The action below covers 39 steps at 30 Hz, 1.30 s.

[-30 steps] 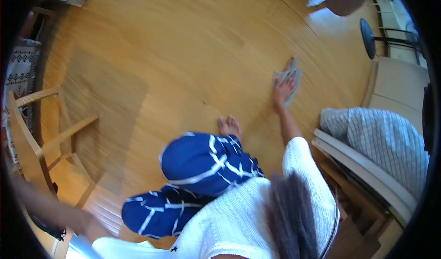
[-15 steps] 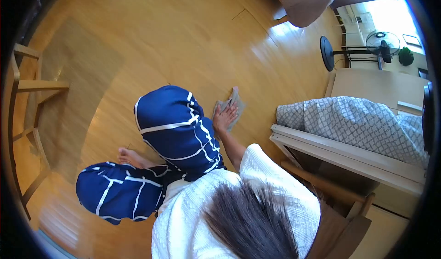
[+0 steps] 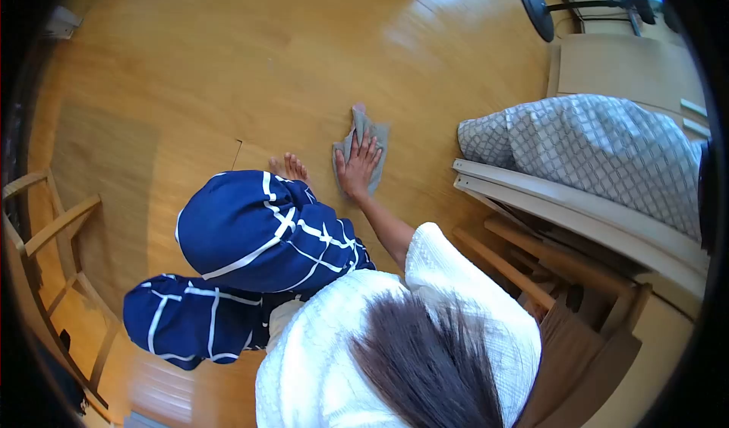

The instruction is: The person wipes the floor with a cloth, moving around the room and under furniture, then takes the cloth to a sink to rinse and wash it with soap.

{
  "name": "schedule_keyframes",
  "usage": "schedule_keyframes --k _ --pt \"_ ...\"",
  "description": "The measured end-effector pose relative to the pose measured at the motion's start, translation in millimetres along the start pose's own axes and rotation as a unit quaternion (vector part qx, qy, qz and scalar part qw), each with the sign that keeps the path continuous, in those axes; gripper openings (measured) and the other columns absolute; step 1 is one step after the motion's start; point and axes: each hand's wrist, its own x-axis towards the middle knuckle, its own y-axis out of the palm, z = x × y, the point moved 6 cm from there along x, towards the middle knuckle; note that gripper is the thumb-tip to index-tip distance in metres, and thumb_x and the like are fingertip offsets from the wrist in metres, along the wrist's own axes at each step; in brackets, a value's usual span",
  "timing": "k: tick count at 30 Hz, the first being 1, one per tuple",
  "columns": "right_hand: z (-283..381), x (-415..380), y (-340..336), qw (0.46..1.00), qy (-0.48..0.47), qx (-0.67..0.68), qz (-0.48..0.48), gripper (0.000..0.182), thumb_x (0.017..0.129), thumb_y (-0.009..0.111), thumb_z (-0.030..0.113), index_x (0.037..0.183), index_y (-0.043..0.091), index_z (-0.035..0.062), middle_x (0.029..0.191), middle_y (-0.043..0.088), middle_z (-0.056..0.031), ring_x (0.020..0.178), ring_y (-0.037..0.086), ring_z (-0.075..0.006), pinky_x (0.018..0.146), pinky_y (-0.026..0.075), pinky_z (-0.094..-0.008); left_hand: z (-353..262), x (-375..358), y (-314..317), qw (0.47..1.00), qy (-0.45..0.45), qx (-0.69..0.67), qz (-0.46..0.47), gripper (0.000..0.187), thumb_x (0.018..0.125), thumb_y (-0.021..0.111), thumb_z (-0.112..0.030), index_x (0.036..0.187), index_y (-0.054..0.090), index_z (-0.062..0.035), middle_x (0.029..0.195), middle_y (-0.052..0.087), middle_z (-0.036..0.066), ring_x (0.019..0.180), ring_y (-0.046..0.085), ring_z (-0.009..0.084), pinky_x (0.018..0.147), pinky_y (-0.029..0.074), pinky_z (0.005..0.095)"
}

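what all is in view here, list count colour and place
Floor: one, tan, across the view
Cloth: one, grey, on the floor
Wooden chair: one, light brown, left
Wooden furniture: at least one, brown, lower right
Pale ledge: one, white, right
Patterned fabric: one, grey, beside the pale ledge
Panel: one, beige, upper right
Stand: one, black, upper right
Trousers: one pair, blue and white, lower left
Top: one, white, bottom centre
Hair: one mass, dark, bottom centre
Foot: one, bare, near centre
Right hand: one, on the cloth

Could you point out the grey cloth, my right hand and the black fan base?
Grey cloth (image 3: pixel 359 124): head view, on its upper part.
Right hand (image 3: pixel 357 172): head view, on its back.
Black fan base (image 3: pixel 536 11): head view, middle of its disc.
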Motion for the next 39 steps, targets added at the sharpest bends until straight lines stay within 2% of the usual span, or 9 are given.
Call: schedule_keyframes --k 8,12,17,23,28,30,32,35,39 --pt "-1.2 24.3 -18.0 0.995 -0.093 0.037 0.02 0.063 0.079 0.05 0.047 0.13 0.039 0.0108 0.144 0.02 -0.0085 0.132 0.015 -0.0332 0.104 0.011 -0.0524 -115.5 -23.0 80.2 0.899 0.044 -0.391 0.193 0.047 0.087 0.042 -0.044 0.114 0.053 -0.0066 0.116 0.053 0.015 0.105 0.053 0.0262 0.088 0.044 0.0363" --pt "-6.8 68.5 -17.2 0.997 -0.07 -0.003 -0.009 0.061 0.08 0.048 0.049 0.128 0.042 0.0099 0.143 0.021 -0.0061 0.131 0.016 -0.032 0.104 0.012 -0.0514 -173.7 -25.8 112.1 0.515 0.043 -0.757 0.399 0.047 0.086 0.044 -0.045 0.113 0.054 -0.0071 0.115 0.055 0.015 0.104 0.054 0.0264 0.088 0.045 0.0364" --pt "-69.4 145.5 1.0 0.99 0.102 -0.002 -0.096 0.07 0.083 0.036 0.057 0.133 0.034 0.0082 0.144 0.02 -0.0076 0.132 0.015 -0.0305 0.105 0.009 -0.0491 -238.2 -48.9 108.6 0.277 -0.018 -0.81 0.517 0.052 0.086 0.043 -0.05 0.112 0.055 -0.0075 0.11 0.058 0.015 0.104 0.055 0.0278 0.088 0.045 0.0388" --pt "-141.7 275.0 37.8 0.864 0.422 0.012 -0.275 0.063 0.085 0.032 0.052 0.132 0.035 0.0094 0.14 0.027 -0.0116 0.128 0.02 -0.0383 0.103 0.011 -0.0537 -210.6 -48.6 145.7 0.334 -0.074 -0.804 0.487 0.049 0.086 0.042 -0.051 0.103 0.058 -0.0086 0.102 0.061 0.007 0.094 0.058 0.0231 0.081 0.047 0.0341" --pt "162.2 376.8 66.1 0.987 0.001 -0.028 -0.157 0.035 0.078 0.049 0.035 0.093 0.061 0.0061 0.096 0.058 -0.0134 0.091 0.053 -0.0289 0.077 0.039 -0.0485 -214.0 -66.2 156.9 0.476 -0.127 -0.796 0.353 0.039 0.087 0.043 -0.047 0.098 0.059 -0.0125 0.1 0.061 0.002 0.094 0.055 0.0156 0.086 0.04 0.0286" --pt "311.1 323.2 85.7 0.963 -0.227 -0.103 -0.102 0.054 0.081 0.052 0.038 0.121 0.048 0.0021 0.134 0.036 -0.0162 0.123 0.034 -0.0308 0.099 0.025 -0.0483 -223.7 -85.9 138.8 0.564 -0.198 -0.782 0.179 0.036 0.088 0.043 -0.043 0.097 0.059 -0.012 0.102 0.06 0.004 0.098 0.054 0.0159 0.093 0.036 0.0282" --pt "403.6 247.6 82.8 0.917 -0.331 0.207 -0.076 0.027 0.073 0.051 0.024 0.091 0.061 0.0054 0.082 0.06 -0.0151 0.075 0.057 -0.0311 0.078 0.04 -0.0481 -255.8 -112.7 113.4 0.712 -0.181 -0.649 0.199 0.035 0.088 0.043 -0.041 0.098 0.059 -0.0105 0.102 0.06 0.005 0.098 0.054 0.0173 0.093 0.037 0.0294" --pt "398.9 105.6 26.2 0.812 -0.511 0.267 0.086 0.031 0.076 0.054 0.029 0.098 0.06 0.0076 0.122 0.046 -0.0158 0.115 0.041 -0.0322 0.097 0.028 -0.0507 -341.0 -173.2 41.5 0.799 0.072 -0.427 0.417 0.035 0.088 0.043 -0.038 0.099 0.058 -0.0083 0.102 0.06 0.007 0.099 0.054 0.0194 0.092 0.037 0.0313" --pt "267.1 125.2 18.1 0.804 -0.492 0.321 0.093 0.051 0.076 0.057 0.042 0.114 0.051 0.0088 0.135 0.034 -0.0111 0.125 0.03 -0.0324 0.103 0.02 -0.0487 -447.3 -273.1 -139.1 0.582 0.575 -0.246 0.52 0.035 0.087 0.043 -0.034 0.1 0.057 -0.0053 0.102 0.059 0.01 0.099 0.054 0.0221 0.092 0.038 0.0337"
